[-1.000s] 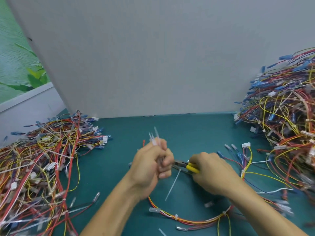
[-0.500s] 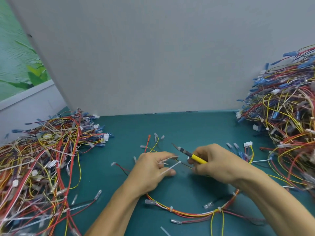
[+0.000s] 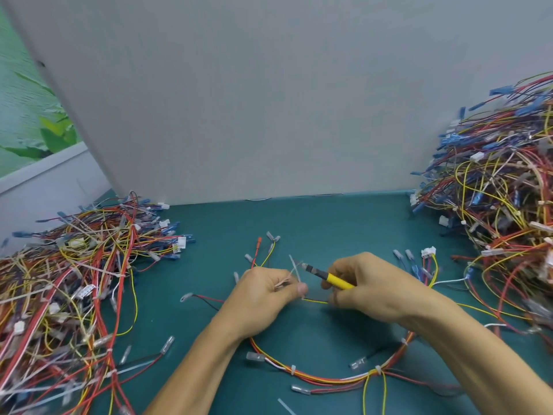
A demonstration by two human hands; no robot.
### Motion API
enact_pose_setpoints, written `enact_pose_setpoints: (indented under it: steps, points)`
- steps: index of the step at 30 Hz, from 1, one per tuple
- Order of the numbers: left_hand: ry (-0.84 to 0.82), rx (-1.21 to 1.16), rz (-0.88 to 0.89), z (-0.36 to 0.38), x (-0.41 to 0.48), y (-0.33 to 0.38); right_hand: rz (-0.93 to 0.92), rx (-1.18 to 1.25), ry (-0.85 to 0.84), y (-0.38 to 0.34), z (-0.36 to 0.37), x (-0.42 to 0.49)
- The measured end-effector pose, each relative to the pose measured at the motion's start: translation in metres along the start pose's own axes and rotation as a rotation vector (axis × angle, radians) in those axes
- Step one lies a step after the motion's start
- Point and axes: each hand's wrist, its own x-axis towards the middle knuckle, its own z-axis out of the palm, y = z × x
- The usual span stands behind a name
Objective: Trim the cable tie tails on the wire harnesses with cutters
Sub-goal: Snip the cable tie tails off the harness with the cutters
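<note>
On teal mat, left hand pinching tie tails, right hand gripping cutters.

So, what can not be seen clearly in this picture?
Head view only:
- Cutters: blades small and blurred, open or closed unclear; the right hand covers the handles' rear.
- Tie: its head is hidden inside the left hand.
- Right pile: cut off by the right edge.
- Left pile: cut off by the left and bottom edges.
</note>
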Motion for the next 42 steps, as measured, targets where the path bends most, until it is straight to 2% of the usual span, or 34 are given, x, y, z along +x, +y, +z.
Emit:
enact_pose_setpoints:
  steps: [4, 7, 10, 13, 17, 29, 42]
  points:
    - [-0.009, -0.024, -0.039, -0.002, 0.0, 0.004, -0.028, -0.327, 0.108, -0.001, -0.017, -0.007]
    - [0.0, -0.026, -0.075, -0.002, 0.001, 0.004, -0.032, -0.54, 0.091, -0.001, -0.023, -0.012]
    - [0.001, -0.002, -0.1, -0.002, 0.002, 0.004, -0.048, -0.605, 0.029, -0.002, -0.022, -0.015]
    - [0.001, -0.011, -0.093, -0.001, 0.002, 0.003, -0.044, -0.678, 0.052, -0.006, -0.02, -0.016]
    - [0.011, 0.017, -0.077, -0.001, 0.002, 0.003, -0.034, -0.726, 0.102, -0.009, -0.015, -0.015]
    - [0.024, 0.044, -0.097, -0.001, 0.002, 0.006, -0.073, -0.759, 0.111, -0.007, -0.007, -0.013]
    - [0.049, 0.198, -0.077, 0.001, 0.003, 0.007, -0.068, -0.856, 0.095, -0.011, 0.003, -0.01]
